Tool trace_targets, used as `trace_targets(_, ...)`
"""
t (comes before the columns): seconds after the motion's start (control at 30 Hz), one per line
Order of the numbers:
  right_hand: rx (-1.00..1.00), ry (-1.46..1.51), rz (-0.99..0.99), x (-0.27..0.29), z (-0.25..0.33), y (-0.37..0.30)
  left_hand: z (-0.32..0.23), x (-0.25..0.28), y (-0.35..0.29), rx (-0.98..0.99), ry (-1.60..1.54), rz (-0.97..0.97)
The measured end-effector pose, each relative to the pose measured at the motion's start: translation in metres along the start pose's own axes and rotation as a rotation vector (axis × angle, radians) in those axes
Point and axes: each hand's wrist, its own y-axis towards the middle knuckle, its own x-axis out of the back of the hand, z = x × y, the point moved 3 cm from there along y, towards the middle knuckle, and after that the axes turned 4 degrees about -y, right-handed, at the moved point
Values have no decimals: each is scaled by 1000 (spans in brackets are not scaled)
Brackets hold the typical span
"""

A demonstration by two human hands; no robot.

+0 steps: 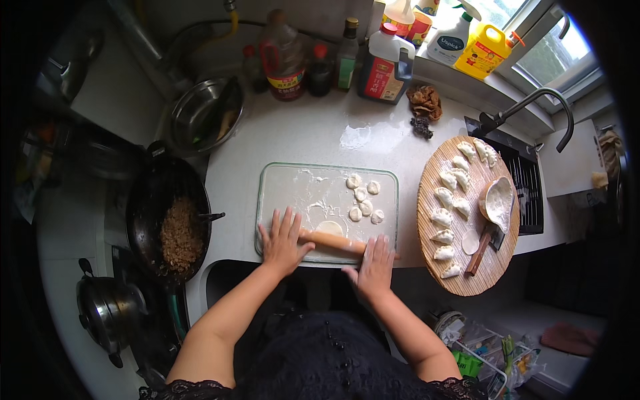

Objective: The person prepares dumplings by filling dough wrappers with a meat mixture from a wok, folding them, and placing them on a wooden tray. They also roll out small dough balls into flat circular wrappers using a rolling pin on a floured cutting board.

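Note:
A wooden rolling pin (pixel 337 242) lies slightly slanted across the near side of a floured, green-edged board (pixel 283 193). My left hand (pixel 283 243) rests on its left end, fingers spread and stretched out. Over the right end lies my right hand (pixel 373 265), palm down, fingers extended forward. A round of flattened dough (pixel 329 228) shows just beyond the pin, partly covered by it. Several small dough discs (pixel 361 194) sit on the right half of the board.
At right, a round woven tray (pixel 437 267) holds several folded dumplings (pixel 443 217), a dough wrapper (pixel 471 242) and a wooden-handled, floury scoop (pixel 497 203). Left stands a wok (pixel 137 230) of brown filling (pixel 181 233). Bottles (pixel 287 67) line the back; a black faucet (pixel 563 120) rises at right.

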Motion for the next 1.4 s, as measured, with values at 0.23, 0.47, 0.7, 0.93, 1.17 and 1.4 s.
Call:
trace_targets(0.23,-212,10,-136,11,-14,62,-13,7,80,-1,31,-127)
trace_targets(0.47,17,-108,-42,7,-2,4,1,6,29,-22,9,25)
trace_targets(0.7,188,-166,-253,-18,-6,-26,29,-18,-42,-114,78,10)
trace_targets(0.93,116,-42,-224,-6,-11,23,-9,8,12,-206,25,-101)
trace_targets(1.17,187,-7,-328,-1,-11,33,-38,26,15,-394,-293,-484)
trace_targets(1.4,143,222,-418,39,17,26,-47,-19,-13,422,-1674,-120)
